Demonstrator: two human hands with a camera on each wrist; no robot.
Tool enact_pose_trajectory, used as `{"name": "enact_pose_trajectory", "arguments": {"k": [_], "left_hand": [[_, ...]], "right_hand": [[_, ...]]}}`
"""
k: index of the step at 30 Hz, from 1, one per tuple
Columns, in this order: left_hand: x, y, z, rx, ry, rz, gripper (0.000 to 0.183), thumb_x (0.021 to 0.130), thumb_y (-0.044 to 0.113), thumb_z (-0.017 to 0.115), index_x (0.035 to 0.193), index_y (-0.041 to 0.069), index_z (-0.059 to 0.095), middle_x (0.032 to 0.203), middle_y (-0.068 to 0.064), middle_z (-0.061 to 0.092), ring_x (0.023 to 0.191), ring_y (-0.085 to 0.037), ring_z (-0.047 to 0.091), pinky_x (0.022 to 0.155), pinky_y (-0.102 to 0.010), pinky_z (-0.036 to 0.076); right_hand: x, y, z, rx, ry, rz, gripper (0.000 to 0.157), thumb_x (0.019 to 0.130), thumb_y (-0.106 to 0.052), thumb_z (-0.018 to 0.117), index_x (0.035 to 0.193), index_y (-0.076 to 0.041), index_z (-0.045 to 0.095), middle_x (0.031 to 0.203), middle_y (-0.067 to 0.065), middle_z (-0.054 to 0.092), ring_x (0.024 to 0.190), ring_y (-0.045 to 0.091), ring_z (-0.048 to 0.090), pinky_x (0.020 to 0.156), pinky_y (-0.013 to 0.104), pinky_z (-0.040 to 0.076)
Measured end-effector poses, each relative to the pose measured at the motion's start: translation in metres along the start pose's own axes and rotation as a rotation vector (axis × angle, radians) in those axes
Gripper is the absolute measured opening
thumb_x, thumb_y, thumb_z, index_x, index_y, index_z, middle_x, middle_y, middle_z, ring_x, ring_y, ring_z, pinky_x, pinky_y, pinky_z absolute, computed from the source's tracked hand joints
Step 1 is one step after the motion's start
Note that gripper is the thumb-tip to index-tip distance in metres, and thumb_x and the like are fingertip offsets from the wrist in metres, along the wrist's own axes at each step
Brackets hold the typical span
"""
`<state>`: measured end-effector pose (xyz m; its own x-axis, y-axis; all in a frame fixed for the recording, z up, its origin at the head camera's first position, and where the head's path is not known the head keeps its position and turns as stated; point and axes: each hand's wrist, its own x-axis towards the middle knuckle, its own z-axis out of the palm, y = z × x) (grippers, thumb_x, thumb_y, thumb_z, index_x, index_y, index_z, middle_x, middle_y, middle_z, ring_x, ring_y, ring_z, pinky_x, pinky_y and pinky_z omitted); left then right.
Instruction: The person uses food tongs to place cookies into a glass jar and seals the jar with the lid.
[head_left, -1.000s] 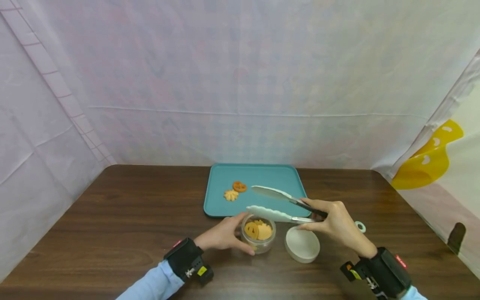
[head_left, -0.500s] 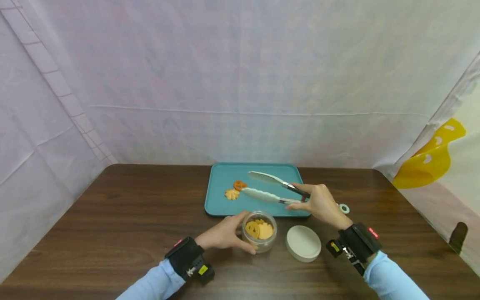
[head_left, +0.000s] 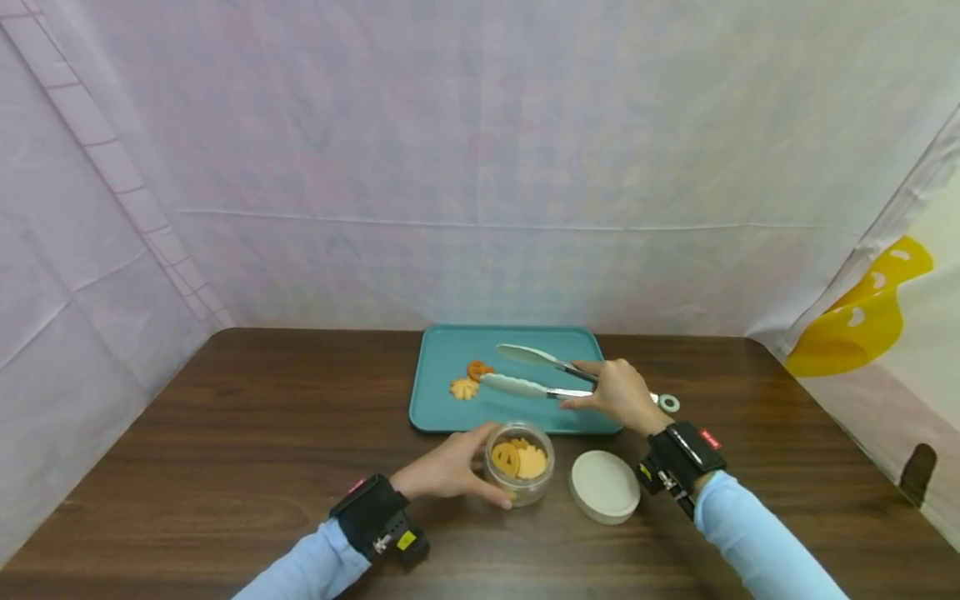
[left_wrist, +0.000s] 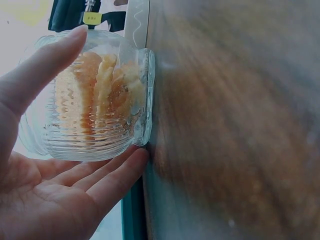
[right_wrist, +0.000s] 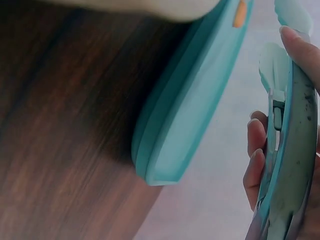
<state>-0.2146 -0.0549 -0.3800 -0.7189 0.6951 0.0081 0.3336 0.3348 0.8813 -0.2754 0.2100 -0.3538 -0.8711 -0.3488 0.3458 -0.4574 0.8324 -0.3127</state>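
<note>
My left hand (head_left: 448, 468) holds a clear glass jar (left_wrist: 100, 145) on the table, thumb on one side and fingers on the other. Round and ridged cookies (head_left: 517, 460) fill much of the jar. My right hand (head_left: 617, 393) grips a pair of tongs (head_left: 517, 385) with pale green tips and metal handles. The arms of the tongs are spread over the blue tray (head_left: 438, 337), with nothing between the tips. On the tray lie a pretzel (head_left: 478, 369) and a flower-shaped cookie (head_left: 463, 389); the lower tip overlaps the pretzel's edge in the head view.
A white round lid (head_left: 604, 487) lies on the brown wooden table (head_left: 285, 417), right of the jar. The tray stands at the table's far edge, against a hanging pale cloth (head_left: 480, 167). More cloth hangs at both sides.
The right hand has carried the tongs from above the jar and lid, away from me and slightly left, to over the tray. The left hand and jar stay put.
</note>
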Motion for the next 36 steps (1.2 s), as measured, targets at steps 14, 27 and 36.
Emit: {"name": "enact_pose_trajectory", "arguments": {"k": [14,27,36], "left_hand": [[-0.001,0.002,0.0,-0.034,-0.025,-0.01,0.075,0.068,0.017,0.078,0.13,0.01,0.036,0.13,-0.008,0.044,0.122,-0.025,0.04,0.091,-0.028,0.045],[-0.002,0.002,0.0,-0.033,-0.028,0.024,0.078,0.068,0.02,0.078,0.132,0.007,0.035,0.132,-0.011,0.042,0.122,-0.027,0.04,0.092,-0.03,0.045],[-0.002,0.002,0.001,-0.023,-0.016,-0.011,0.075,0.067,0.017,0.078,0.129,0.007,0.036,0.129,-0.01,0.044,0.12,-0.025,0.042,0.092,-0.027,0.044]], "right_hand": [[0.01,0.0,0.011,-0.008,-0.087,0.011,0.067,0.061,-0.039,0.078,0.114,-0.002,0.06,0.096,0.018,0.065,0.053,0.015,0.056,0.044,0.024,0.041],[0.023,-0.009,0.021,-0.061,-0.085,0.023,0.065,0.06,-0.04,0.078,0.111,-0.003,0.062,0.099,0.019,0.065,0.059,0.018,0.059,0.042,0.021,0.037],[0.023,-0.016,0.022,-0.057,-0.053,-0.027,0.057,0.061,-0.036,0.078,0.107,-0.004,0.065,0.09,0.017,0.067,0.046,0.01,0.048,0.038,0.018,0.025]]}}
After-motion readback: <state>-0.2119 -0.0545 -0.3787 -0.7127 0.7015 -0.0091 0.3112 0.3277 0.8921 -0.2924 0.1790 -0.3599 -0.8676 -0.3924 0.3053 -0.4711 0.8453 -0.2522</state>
